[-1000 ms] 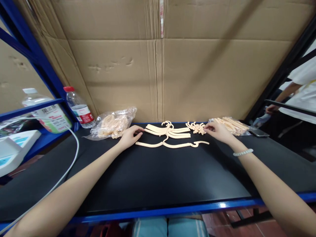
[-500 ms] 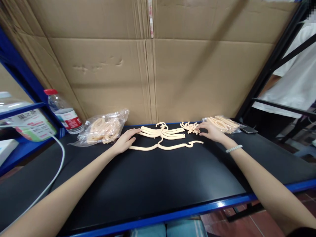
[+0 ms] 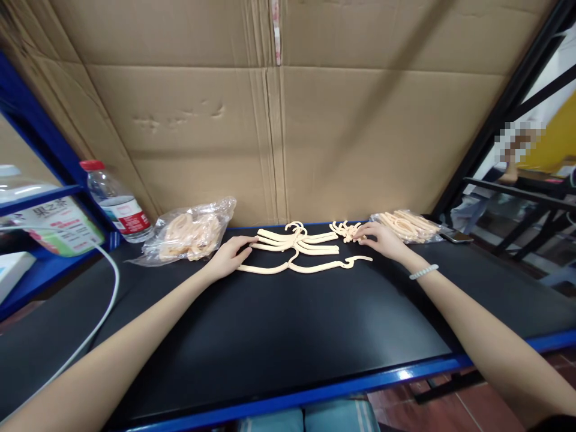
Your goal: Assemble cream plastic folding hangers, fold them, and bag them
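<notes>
Cream plastic clothes hangers (image 3: 276,239) lie in a stack on the black table, their curved hooks pointing to the back. In front of them rests a single cream hanger (image 3: 265,270), with a small S-shaped piece (image 3: 355,260) by its right end. My left hand (image 3: 228,257) lies at the left ends of the hangers, fingers stretched out and fingertips against the stack. At the stack's right is a small heap of cream plastic hooks (image 3: 344,230). My right hand (image 3: 380,240) has its fingertips and thumb closed on a hook in that heap; the fingers partly hide it.
Clear bags of cream parts lie left (image 3: 189,231) and right (image 3: 405,225). A red-capped bottle (image 3: 119,204) and a white cable (image 3: 110,294) are at the left. A phone (image 3: 456,237) lies at the right. Cardboard (image 3: 202,132) stands behind. A person is beyond the frame at right.
My right hand has moved slightly left, its thumb and fingertips closer together at the hooks. My left hand stays nearly still. At far right, the white-clothed person has gone from view.
</notes>
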`<state>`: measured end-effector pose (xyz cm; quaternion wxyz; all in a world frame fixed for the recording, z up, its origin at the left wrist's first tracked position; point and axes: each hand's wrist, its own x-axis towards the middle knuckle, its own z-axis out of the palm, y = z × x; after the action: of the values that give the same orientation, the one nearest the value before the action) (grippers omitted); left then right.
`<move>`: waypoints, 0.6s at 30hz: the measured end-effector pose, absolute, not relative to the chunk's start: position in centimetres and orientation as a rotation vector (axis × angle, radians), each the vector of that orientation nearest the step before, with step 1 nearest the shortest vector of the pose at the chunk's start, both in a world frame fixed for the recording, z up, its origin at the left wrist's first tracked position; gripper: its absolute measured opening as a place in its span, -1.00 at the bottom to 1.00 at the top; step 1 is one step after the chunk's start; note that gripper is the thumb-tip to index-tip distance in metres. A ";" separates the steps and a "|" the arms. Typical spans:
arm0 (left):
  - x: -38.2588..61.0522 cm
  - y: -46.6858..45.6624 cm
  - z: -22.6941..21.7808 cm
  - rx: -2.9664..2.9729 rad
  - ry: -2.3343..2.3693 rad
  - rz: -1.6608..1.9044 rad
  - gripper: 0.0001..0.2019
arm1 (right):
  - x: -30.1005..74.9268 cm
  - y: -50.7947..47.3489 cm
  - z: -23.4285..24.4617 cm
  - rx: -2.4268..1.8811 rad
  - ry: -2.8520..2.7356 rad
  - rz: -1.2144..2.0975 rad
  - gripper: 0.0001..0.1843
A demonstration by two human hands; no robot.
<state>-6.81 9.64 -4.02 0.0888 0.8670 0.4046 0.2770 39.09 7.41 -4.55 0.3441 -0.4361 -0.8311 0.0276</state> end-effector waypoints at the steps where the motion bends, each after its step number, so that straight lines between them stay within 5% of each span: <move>1: -6.8 9.6 -4.0 2.580 1.207 0.835 -0.59 | 39.0 7.4 -4.5 -1.129 -2.134 0.060 -0.83; 18: -4.9 8.8 -3.5 2.639 1.346 0.854 -0.83 | 37.3 5.6 -1.9 -1.128 -1.220 0.350 -0.65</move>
<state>-4.90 8.79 -3.46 0.0294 0.8555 0.4365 0.2770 37.33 5.58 -1.88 0.6607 -0.4987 -0.5393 0.1549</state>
